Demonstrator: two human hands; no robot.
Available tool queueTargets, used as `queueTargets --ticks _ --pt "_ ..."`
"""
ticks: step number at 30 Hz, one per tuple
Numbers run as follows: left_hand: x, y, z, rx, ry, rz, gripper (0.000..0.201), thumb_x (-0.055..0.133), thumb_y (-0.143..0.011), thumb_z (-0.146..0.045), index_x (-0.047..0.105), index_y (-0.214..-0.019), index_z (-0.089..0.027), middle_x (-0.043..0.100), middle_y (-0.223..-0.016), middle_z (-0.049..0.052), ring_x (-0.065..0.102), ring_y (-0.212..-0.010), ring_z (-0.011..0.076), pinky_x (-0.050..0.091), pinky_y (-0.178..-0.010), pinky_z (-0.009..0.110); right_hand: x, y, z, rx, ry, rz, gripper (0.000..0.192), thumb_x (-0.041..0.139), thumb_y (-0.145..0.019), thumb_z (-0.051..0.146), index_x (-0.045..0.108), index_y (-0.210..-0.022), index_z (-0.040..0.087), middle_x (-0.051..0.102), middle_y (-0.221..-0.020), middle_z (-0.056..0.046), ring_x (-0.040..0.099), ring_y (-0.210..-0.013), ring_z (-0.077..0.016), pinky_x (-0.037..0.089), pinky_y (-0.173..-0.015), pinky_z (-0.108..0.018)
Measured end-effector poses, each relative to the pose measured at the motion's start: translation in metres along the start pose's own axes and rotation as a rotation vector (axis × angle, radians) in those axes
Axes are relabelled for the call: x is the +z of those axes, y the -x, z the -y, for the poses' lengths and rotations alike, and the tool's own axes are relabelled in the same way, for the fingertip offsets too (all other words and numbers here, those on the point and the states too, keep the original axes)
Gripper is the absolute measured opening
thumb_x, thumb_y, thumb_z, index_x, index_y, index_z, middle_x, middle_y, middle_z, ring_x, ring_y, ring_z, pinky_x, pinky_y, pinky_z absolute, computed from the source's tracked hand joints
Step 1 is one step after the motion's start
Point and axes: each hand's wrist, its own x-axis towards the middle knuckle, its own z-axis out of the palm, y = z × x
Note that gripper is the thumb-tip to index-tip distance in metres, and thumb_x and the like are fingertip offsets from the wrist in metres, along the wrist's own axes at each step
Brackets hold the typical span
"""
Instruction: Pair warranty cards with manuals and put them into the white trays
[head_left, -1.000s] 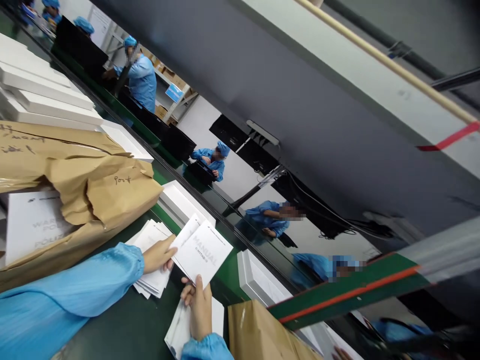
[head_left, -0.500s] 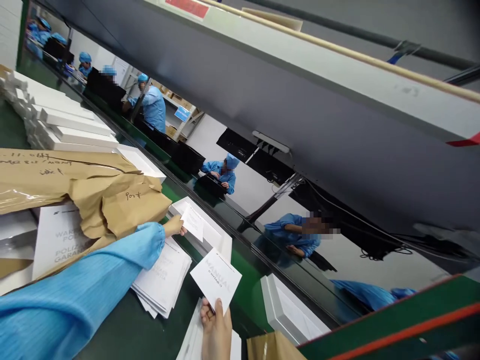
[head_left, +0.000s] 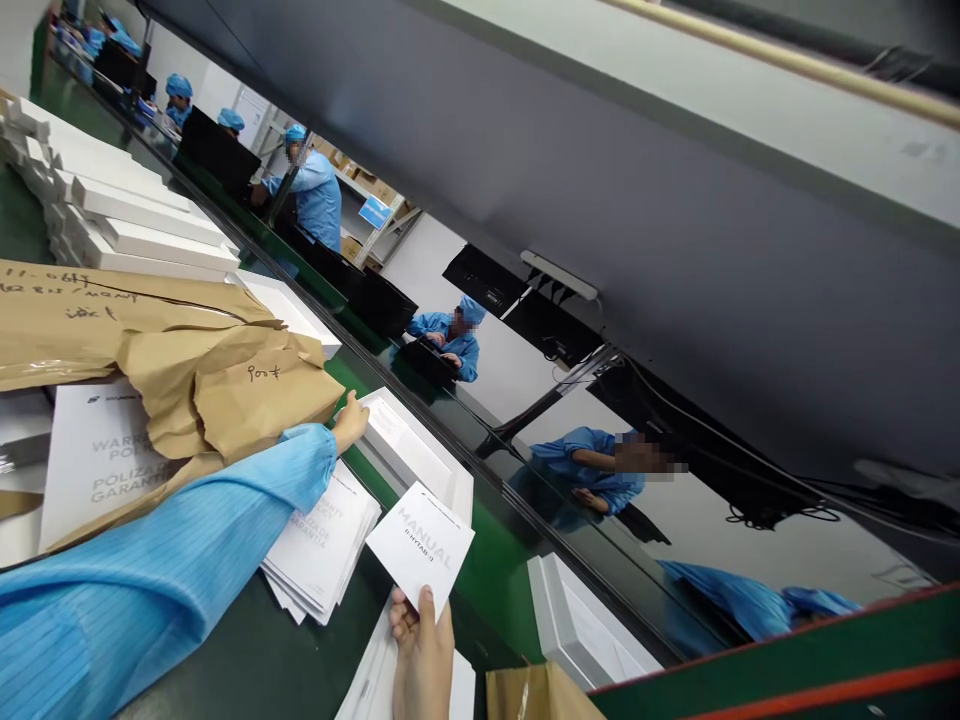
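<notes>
My left hand (head_left: 350, 422), in a blue sleeve, is at the near left end of an open white box (head_left: 454, 487), with thumb and fingers apart. A small white printed card (head_left: 386, 420) lies inside that box. Between the thumb and fingers of my right hand (head_left: 424, 640) is a white manual (head_left: 421, 545), its printed cover facing up, in front of the box. Below the left forearm is a stack of warranty leaflets (head_left: 324, 545). Another stack of white booklets (head_left: 367, 670) lies under and beside my right hand.
Brown paper wrapping (head_left: 247, 385) covers more leaflets at left, with stacked white boxes (head_left: 142, 215) behind. Another open white box (head_left: 585, 625) sits at right, near a brown carton (head_left: 540, 692). A dark conveyor line (head_left: 495, 465) runs diagonally; co-workers in blue sit beyond it. A grey shelf (head_left: 465, 150) hangs overhead.
My left hand has let go of the small card, which now lies in the box. The right hand still holds the manual, slightly further left. The view has shifted a little.
</notes>
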Motion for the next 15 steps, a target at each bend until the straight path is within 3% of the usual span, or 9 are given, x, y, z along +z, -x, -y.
queueTargets --ticks 4,11,15 --pt "-0.002 0.015 0.002 0.048 -0.02 -0.024 0.035 0.029 -0.079 -0.017 0.028 -0.114 -0.011 0.049 -0.104 0.011 0.052 -0.084 0.013 0.04 -0.071 0.026 0.005 0.007 0.009 -0.001 0.026 0.038 0.043 0.047 -0.069 0.046 0.034 -0.105 0.025 0.056 -0.057 0.003 0.044 -0.046 -0.012 0.033 -0.041 -0.022" --pt "-0.041 0.065 0.01 0.204 -0.172 0.083 0.022 0.037 -0.074 -0.022 0.05 -0.09 -0.017 0.05 -0.096 0.005 0.05 -0.086 0.0148 0.036 -0.078 0.026 0.012 0.016 0.02 -0.001 0.005 0.04 0.042 0.047 -0.071 0.04 0.032 -0.107 0.024 0.056 -0.059 0.003 0.045 -0.048 -0.0103 0.035 -0.045 -0.02" --pt "-0.057 0.092 0.026 0.251 -0.579 0.077 0.029 0.038 -0.074 -0.022 0.045 -0.101 -0.015 0.043 -0.104 0.009 0.041 -0.098 0.0204 0.036 -0.078 0.031 0.014 0.021 0.026 0.044 -0.017 0.071 0.044 0.048 -0.071 0.038 0.03 -0.11 0.025 0.057 -0.062 0.002 0.047 -0.051 -0.0102 0.037 -0.046 -0.019"
